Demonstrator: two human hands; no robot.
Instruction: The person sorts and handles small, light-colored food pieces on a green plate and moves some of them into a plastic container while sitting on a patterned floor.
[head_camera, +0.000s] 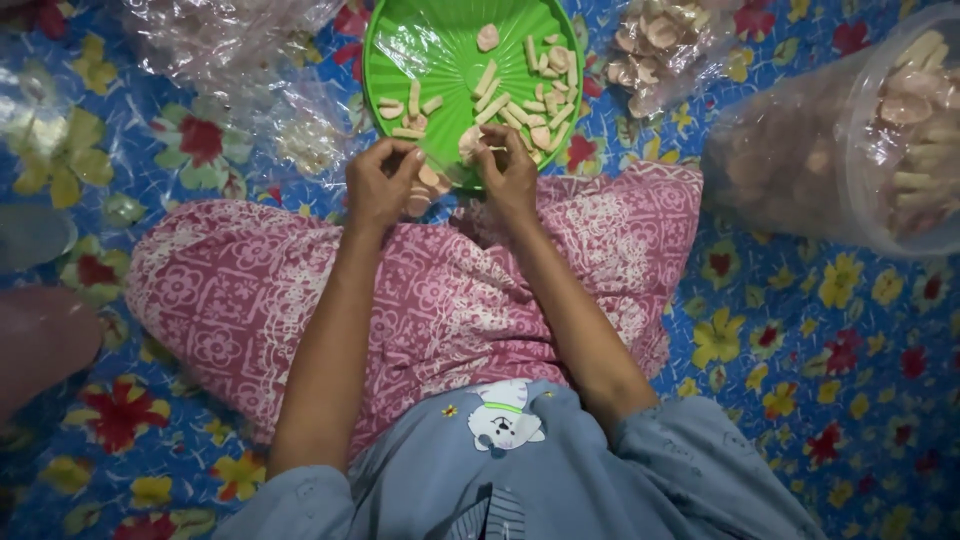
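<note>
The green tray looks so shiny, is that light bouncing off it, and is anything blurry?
Head view: yes, pale glare streaks cross the green tray. Head view: the clear bags at the top also catch light and look hazy. Head view: the big plastic tub at the right edge is soft and smeared. Head view: the left hand and right hand look fairly sharp.

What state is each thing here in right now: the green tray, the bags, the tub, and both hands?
Green tray: flat on the floor mat, scattered with pale cracker pieces.
Cracker pieces: loose, mostly on the tray's right half.
Clear bag: open, partly filled with crackers.
Plastic tub: lined with a bag, filled with crackers.
Left hand: fingers pinched on a piece at the tray's near edge.
Right hand: fingers curled on pieces at the tray's edge.
</note>
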